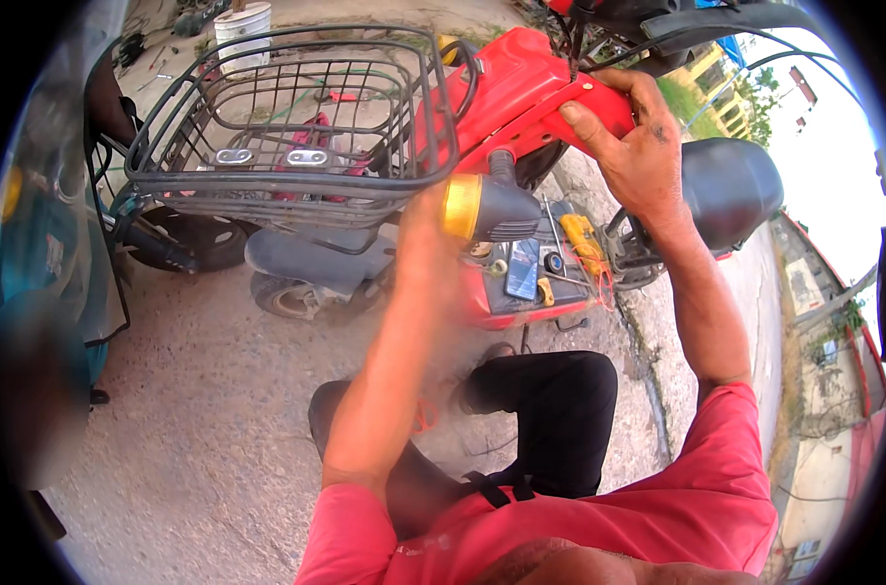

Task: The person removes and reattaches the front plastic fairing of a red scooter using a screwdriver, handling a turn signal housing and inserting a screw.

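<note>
You're likely bracing the red cover [511, 88], right fingers [645, 93] curled round it, left hand's [427, 222] grip I can't tell; next calls for steadiness

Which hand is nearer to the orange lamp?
Left. The left hand, blurred, is close by the orange lamp, at its left side; whether they touch is unclear. The right hand is farther off, up and to the right, on the red cover.

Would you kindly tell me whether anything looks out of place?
Yes: a phone and a yellow device lie loose among small items on the red-edged deck, an odd spot since they could slide off.
</note>
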A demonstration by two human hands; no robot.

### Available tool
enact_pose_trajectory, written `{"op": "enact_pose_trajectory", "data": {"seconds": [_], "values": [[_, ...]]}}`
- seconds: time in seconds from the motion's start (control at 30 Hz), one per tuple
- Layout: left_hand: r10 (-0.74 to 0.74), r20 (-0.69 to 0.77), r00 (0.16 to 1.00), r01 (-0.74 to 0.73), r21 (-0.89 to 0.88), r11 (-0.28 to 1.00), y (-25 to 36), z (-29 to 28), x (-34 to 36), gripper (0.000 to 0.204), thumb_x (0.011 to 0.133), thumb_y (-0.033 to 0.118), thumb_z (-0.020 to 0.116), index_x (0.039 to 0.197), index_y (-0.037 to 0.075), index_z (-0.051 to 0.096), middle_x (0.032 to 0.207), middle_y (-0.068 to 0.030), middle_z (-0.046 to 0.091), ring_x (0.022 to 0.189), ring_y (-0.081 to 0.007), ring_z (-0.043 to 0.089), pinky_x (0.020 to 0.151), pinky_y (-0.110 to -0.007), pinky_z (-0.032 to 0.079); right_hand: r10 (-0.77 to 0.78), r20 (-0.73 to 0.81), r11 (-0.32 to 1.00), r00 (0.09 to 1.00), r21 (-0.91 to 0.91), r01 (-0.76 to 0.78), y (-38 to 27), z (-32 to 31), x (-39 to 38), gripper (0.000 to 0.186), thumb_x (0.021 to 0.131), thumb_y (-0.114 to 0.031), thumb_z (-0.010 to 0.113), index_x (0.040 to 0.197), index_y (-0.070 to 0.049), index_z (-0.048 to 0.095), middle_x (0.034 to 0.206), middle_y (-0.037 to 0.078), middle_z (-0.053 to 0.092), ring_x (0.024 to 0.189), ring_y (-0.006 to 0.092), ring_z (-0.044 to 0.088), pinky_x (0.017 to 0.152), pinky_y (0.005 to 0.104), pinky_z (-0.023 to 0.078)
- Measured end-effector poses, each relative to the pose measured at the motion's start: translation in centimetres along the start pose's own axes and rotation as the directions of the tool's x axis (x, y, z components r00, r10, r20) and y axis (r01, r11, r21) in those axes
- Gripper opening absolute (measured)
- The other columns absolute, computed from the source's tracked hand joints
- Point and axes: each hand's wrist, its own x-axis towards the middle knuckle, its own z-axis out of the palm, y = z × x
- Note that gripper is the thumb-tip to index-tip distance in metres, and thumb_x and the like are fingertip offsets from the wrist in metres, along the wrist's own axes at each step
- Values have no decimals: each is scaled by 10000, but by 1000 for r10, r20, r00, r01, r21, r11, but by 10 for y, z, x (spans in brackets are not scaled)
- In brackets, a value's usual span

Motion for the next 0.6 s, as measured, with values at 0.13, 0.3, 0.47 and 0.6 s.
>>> {"op": "enact_pose_trajectory", "data": {"seconds": [0.13, 0.3, 0.47, 0.6], "values": [[-23, 50, 998, 21, 37, 999, -9, -24, 6, 411, 1037, 490, 526, 1178, 122, 641, 1119, -87, 734, 986, -273, 736, 814, -460, 617, 51, 87, 995, 995, -90, -43, -10, -7, 10, 493, 833, -346, 859, 1115, 10, 668, 1052, 155, 703, 954, 282, 701, 849, 373, 553], [-44, 35, 998, 41, 100, 994, -16, -33, 11, 413, 1029, 508, 532, 1173, 136, 638, 1081, -80, 741, 907, -270, 747, 689, -408, 627, 107, 111, 990, 988, -105, -95, -18, -6, 13, 510, 835, -389, 849, 1104, 5, 668, 1047, 161, 713, 964, 296, 708, 848, 387, 551], [-13, 73, 997, 2, 152, 988, -24, -44, 18, 415, 1023, 517, 535, 1181, 147, 637, 1093, -81, 740, 931, -264, 746, 697, -417, 635, 97, 99, 989, 990, -123, -84, -20, -4, 13, 495, 837, -390, 850, 1083, 0, 668, 1054, 161, 714, 971, 300, 708, 846, 388, 547], [-76, 29, 997, 73, 88, 993, -16, -38, 14, 413, 1023, 514, 525, 1181, 151, 640, 1121, -79, 737, 962, -262, 742, 692, -424, 640, 74, 124, 991, 990, -119, -59, -21, -3, 14, 496, 831, -394, 856, 1074, -3, 670, 1035, 153, 719, 951, 307, 711, 837, 390, 546]]}}
